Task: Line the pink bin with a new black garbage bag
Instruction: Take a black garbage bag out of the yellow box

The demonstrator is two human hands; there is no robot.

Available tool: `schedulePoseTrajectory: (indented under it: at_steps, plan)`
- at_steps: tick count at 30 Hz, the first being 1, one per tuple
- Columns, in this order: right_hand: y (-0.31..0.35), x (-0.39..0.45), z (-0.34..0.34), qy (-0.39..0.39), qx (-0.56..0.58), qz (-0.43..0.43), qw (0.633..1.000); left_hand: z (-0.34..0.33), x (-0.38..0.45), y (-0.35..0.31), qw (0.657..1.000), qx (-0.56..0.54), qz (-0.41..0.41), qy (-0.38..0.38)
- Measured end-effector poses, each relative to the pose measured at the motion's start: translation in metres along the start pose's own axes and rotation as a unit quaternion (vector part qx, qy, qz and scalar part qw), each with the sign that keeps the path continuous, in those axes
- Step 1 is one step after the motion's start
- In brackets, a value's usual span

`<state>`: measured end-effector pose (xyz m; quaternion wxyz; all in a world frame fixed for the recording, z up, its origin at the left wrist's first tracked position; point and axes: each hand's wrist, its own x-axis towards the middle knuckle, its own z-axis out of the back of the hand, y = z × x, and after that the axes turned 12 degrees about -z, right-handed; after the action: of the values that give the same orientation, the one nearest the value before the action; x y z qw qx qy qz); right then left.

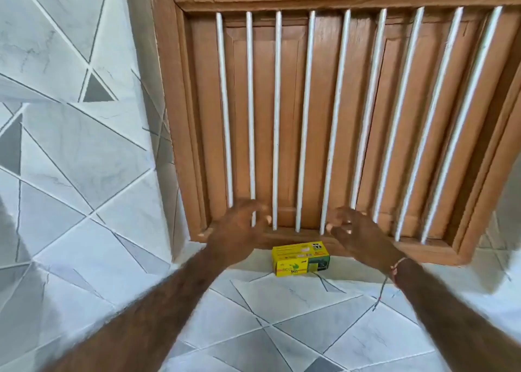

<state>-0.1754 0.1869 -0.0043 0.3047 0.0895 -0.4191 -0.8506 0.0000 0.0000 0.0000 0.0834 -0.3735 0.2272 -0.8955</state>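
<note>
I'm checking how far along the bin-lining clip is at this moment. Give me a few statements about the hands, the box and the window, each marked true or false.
1. Both hands are empty. True: the left hand and the right hand reach forward with fingers spread, and neither has a grip on anything.
2. The yellow box lies on the tiled ledge below the window. True.
3. The left hand is lifting the yellow box. False: the box sits between the two hands, untouched.
4. The wooden window has white vertical bars. True.
5. A pink bin stands beside the box. False: no bin is in view.
6. A black bag is already pulled out. False: no bag is visible.
</note>
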Motion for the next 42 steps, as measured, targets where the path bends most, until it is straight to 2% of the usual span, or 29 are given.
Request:
schedulePoseTrajectory:
  at_steps: [1,4,6,9,12,15,18,20,22,24,27,30,33,34,36,39,42]
  plan:
    - [-0.015,0.007,-0.010,0.017,0.037,-0.019,0.999,-0.020,-0.006,0.010,0.999,0.000,0.029,0.043]
    - [-0.060,0.029,-0.041,0.052,0.005,-0.034,0.998,-0.068,-0.020,0.021,0.976,0.031,0.131,0.174]
    - [-0.079,0.043,-0.062,0.064,0.047,-0.058,0.995,-0.091,-0.021,0.030,0.964,0.053,0.154,0.211]
    - [-0.089,0.052,-0.077,0.021,0.091,-0.080,0.992,-0.108,-0.019,0.034,0.964,0.060,0.155,0.209]
    - [-0.095,0.049,-0.078,0.005,0.188,-0.134,0.973,-0.118,-0.018,0.041,0.977,-0.013,0.157,0.146]
    - [-0.097,0.033,-0.071,0.061,0.342,-0.165,0.923,-0.108,-0.019,0.038,0.981,-0.072,0.156,0.093]
    - [-0.086,0.013,-0.067,0.125,0.444,-0.192,0.866,-0.091,-0.027,0.035,0.987,-0.088,0.114,0.065]
    - [-0.070,-0.002,-0.072,0.074,0.465,-0.181,0.864,-0.078,-0.031,0.030,0.990,-0.091,0.088,0.063]
    - [-0.055,-0.013,-0.085,-0.034,0.452,-0.171,0.875,-0.068,-0.036,0.027,0.991,-0.090,0.066,0.068]
    - [-0.043,-0.022,-0.094,-0.110,0.472,-0.182,0.856,-0.061,-0.040,0.027,0.991,-0.100,0.056,0.067]
    - [-0.038,-0.030,-0.095,-0.108,0.538,-0.232,0.803,-0.042,-0.035,0.027,0.992,-0.094,0.018,0.079]
    - [-0.043,-0.036,-0.103,-0.130,0.469,-0.282,0.827,-0.021,-0.019,0.019,0.992,-0.049,-0.062,0.103]
    - [-0.038,-0.042,-0.107,-0.172,0.428,-0.264,0.847,-0.005,-0.002,0.000,0.975,0.014,-0.152,0.159]
    - [-0.032,-0.046,-0.104,-0.151,0.448,-0.249,0.845,-0.001,0.004,-0.006,0.971,0.032,-0.170,0.163]
    - [-0.022,-0.049,-0.093,-0.067,0.536,-0.245,0.805,0.006,0.013,-0.018,0.968,0.057,-0.182,0.161]
    - [-0.020,-0.049,-0.079,0.053,0.663,-0.257,0.702,0.014,0.028,-0.030,0.963,0.060,-0.205,0.164]
    - [-0.024,-0.046,-0.069,0.099,0.688,-0.254,0.673,0.015,0.041,-0.043,0.953,0.074,-0.231,0.180]
